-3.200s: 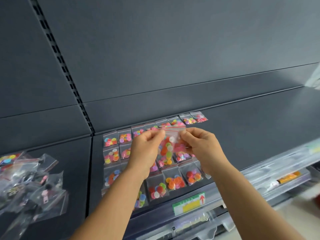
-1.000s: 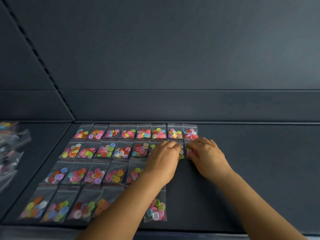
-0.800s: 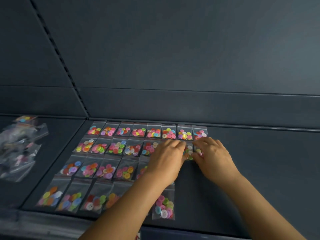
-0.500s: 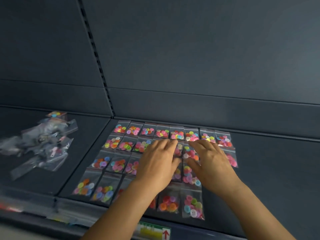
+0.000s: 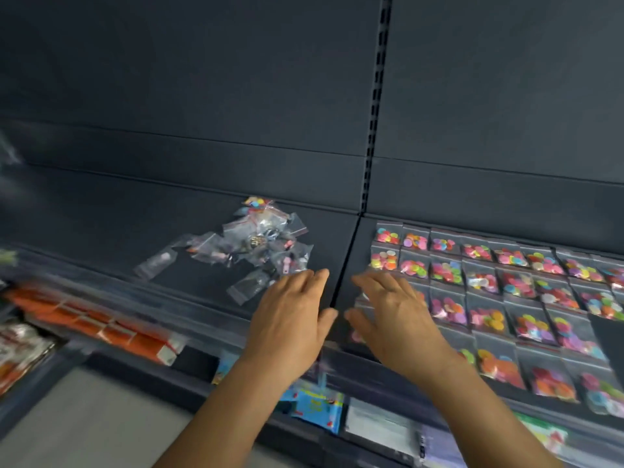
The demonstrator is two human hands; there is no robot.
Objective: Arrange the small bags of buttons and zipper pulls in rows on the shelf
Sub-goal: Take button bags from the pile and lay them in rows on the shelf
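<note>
Both hands are seen palm-down with fingers straight and spread, and nothing is grasped in either grip. The left hand [image 5: 291, 319] is held over the front of the dark shelf [image 5: 101, 211], its fingertips just beside a loose pile of clear bags [image 5: 256, 248] in which zipper pulls and a few buttons can be made out; whether the pile is touched cannot be told. The right hand [image 5: 393, 315] is held just right of the seam [image 5: 344, 261] between two shelf panels, over the left edge of the button bags [image 5: 489, 285], which are laid flat in neat rows on the right panel. Orange boxes [image 5: 101, 324] are seen, blurred, on a lower level at the left, and blue packets [image 5: 314, 401] below the hands.
</note>
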